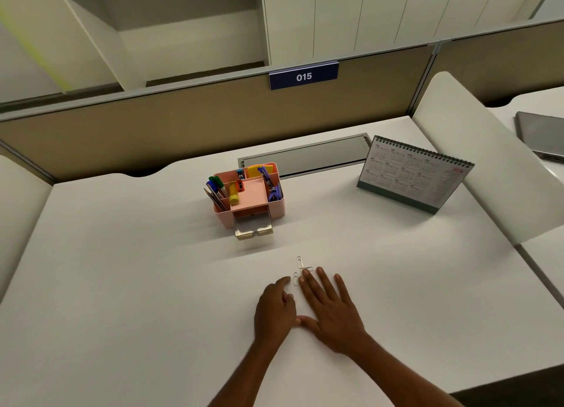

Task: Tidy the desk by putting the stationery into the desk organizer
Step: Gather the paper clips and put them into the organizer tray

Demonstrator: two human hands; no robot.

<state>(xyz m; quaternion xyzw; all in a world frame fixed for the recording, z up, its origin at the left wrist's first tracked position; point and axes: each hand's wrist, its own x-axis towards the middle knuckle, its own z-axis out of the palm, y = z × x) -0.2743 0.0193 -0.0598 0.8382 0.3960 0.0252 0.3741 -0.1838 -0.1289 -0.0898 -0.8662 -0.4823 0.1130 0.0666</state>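
Head cam, paper clips (300,269) just fwd of left hand (276,310), right hand (331,312)

Three paper clips (295,279), one organizer (277,206), one calendar (412,177), one laptop (543,135).

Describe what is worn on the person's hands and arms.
Nothing is worn: the left hand and right hand are bare, with no gloves, rings or watch visible. The left forearm and right forearm show no sleeves.
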